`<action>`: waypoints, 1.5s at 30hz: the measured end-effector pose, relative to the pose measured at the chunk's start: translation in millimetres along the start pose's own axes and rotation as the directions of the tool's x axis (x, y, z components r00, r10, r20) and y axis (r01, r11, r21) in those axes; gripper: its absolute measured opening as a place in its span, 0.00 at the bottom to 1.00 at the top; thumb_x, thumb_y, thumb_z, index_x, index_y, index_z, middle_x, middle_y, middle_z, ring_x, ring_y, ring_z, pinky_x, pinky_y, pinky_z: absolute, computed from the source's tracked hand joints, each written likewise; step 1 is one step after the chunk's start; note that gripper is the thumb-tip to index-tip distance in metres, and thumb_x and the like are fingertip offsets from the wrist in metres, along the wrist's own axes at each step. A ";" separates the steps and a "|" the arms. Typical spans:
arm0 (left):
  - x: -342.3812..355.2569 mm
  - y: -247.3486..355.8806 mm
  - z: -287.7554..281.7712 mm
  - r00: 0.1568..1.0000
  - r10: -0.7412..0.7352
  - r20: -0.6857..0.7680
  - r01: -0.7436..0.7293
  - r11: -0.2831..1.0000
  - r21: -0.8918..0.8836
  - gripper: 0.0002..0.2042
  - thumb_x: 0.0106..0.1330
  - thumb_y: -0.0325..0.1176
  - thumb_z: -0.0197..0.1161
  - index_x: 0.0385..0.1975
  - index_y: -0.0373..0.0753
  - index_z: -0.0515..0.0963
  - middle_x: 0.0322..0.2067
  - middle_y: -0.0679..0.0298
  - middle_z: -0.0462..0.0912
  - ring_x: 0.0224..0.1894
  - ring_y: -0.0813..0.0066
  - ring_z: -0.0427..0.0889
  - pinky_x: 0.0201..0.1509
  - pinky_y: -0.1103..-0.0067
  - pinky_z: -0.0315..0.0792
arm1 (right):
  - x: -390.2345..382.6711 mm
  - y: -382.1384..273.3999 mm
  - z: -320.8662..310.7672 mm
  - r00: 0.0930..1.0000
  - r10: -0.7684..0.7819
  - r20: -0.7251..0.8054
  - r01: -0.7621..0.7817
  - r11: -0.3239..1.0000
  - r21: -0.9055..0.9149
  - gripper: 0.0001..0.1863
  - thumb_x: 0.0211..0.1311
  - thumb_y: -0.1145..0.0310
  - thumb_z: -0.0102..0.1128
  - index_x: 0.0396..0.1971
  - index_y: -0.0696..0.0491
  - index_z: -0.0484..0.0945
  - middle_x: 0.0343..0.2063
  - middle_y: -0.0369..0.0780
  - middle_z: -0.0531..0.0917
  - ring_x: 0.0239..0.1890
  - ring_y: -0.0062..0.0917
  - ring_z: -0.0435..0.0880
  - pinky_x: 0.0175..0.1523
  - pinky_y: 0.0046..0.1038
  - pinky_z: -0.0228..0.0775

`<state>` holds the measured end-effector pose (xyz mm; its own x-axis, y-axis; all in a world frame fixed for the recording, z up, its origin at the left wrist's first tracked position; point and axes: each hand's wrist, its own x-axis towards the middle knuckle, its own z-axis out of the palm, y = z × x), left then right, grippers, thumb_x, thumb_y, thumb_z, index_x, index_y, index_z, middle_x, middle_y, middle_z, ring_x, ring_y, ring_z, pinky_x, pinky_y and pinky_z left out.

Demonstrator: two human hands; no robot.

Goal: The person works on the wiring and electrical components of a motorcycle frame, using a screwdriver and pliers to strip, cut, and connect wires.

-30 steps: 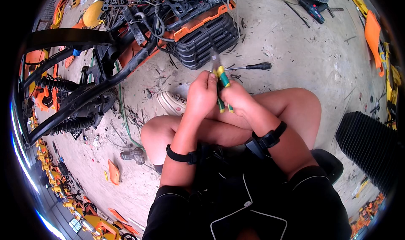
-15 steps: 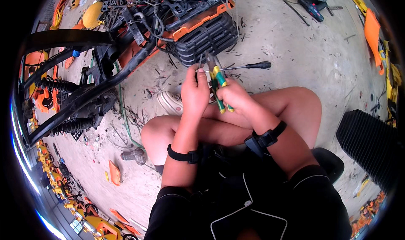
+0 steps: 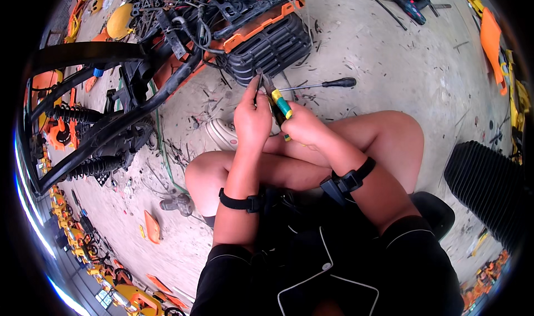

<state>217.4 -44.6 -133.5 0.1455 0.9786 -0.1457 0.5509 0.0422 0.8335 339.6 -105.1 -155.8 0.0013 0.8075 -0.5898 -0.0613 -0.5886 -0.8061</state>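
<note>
My left hand (image 3: pixel 253 121) is closed, pinching a thin dark piece (image 3: pixel 256 96) between thumb and fingers; its kind is too small to make out. In my right hand (image 3: pixel 306 125) is a pair of pliers (image 3: pixel 282 103) with green and yellow handles, my fingers wrapped round them. The metal jaws point up and left, close beside my left fingertips, and whether they touch the thin piece I cannot tell. Just beyond both hands sits a black ribbed plastic box (image 3: pixel 270 48) on an orange-trimmed machine. A screwdriver (image 3: pixel 339 82) with a black handle lies on the floor past my right hand.
A black tubular frame (image 3: pixel 133 105) with springs fills the left side. Black cables and metal brackets (image 3: pixel 206 16) crowd the top. Farther right lie a power drill (image 3: pixel 414 13), an orange panel (image 3: pixel 490 35) and a black ribbed object (image 3: pixel 484 188). Small scraps litter the concrete floor.
Both hands have shifted slightly left, and the pliers have tilted further left. More of the plier handles is now covered by my right hand. The screwdriver still lies on the floor.
</note>
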 end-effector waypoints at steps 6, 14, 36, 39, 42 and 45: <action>-2.0 3.3 -1.3 0.998 -0.001 0.057 -0.007 0.992 0.130 0.19 0.70 0.34 0.53 0.59 0.41 0.76 0.32 0.47 0.84 0.32 0.60 0.83 0.40 0.70 0.75 | 3.7 4.5 1.6 0.999 -0.045 -0.021 0.043 0.996 -0.075 0.21 0.48 0.83 0.49 0.47 0.61 0.74 0.29 0.43 0.79 0.31 0.29 0.80 0.33 0.32 0.72; -1.2 4.1 -3.2 0.997 -0.048 0.053 0.037 0.982 0.188 0.19 0.69 0.36 0.53 0.57 0.42 0.78 0.31 0.44 0.84 0.35 0.49 0.85 0.42 0.64 0.76 | 6.4 9.9 2.3 0.983 -0.173 -0.060 0.159 0.969 -0.189 0.20 0.48 0.81 0.49 0.44 0.61 0.75 0.28 0.45 0.81 0.32 0.34 0.81 0.37 0.34 0.72; 3.0 2.4 -0.8 0.993 -0.118 0.007 0.118 0.991 -0.061 0.21 0.71 0.46 0.58 0.34 0.29 0.79 0.27 0.52 0.81 0.27 0.67 0.77 0.33 0.71 0.71 | -6.6 -6.8 5.5 0.963 -0.263 -0.058 0.241 0.938 -0.249 0.27 0.51 0.77 0.51 0.55 0.58 0.69 0.47 0.58 0.80 0.53 0.55 0.76 0.55 0.47 0.68; 0.8 7.3 -1.7 0.994 -0.109 -0.009 0.107 0.988 -0.110 0.20 0.70 0.44 0.60 0.31 0.28 0.79 0.23 0.55 0.78 0.24 0.74 0.73 0.30 0.74 0.69 | -5.1 -5.6 5.5 0.955 -0.291 -0.060 0.272 0.938 -0.215 0.27 0.51 0.75 0.54 0.56 0.58 0.68 0.47 0.58 0.80 0.53 0.54 0.77 0.55 0.46 0.69; -1.9 8.6 1.1 0.994 -0.007 -0.112 -0.005 0.994 -0.113 0.19 0.69 0.42 0.62 0.30 0.28 0.78 0.22 0.57 0.77 0.24 0.76 0.72 0.29 0.75 0.69 | -1.5 -2.8 5.0 0.963 -0.267 -0.028 0.263 0.960 -0.101 0.29 0.51 0.72 0.59 0.57 0.59 0.67 0.46 0.55 0.81 0.51 0.50 0.80 0.55 0.41 0.70; -2.4 4.8 2.6 0.991 -0.005 -0.130 -0.018 0.985 -0.173 0.18 0.68 0.41 0.64 0.28 0.28 0.77 0.22 0.57 0.76 0.24 0.75 0.72 0.30 0.74 0.69 | 1.2 2.0 3.9 0.974 -0.220 0.050 0.217 0.974 0.060 0.31 0.51 0.68 0.62 0.57 0.59 0.69 0.45 0.51 0.82 0.49 0.42 0.82 0.54 0.36 0.71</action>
<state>221.8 -47.3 -130.5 0.0345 0.9963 -0.0789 0.3975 0.0587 0.9157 335.6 -105.2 -157.9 -0.0350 0.9180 -0.3950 -0.1195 -0.3963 -0.9103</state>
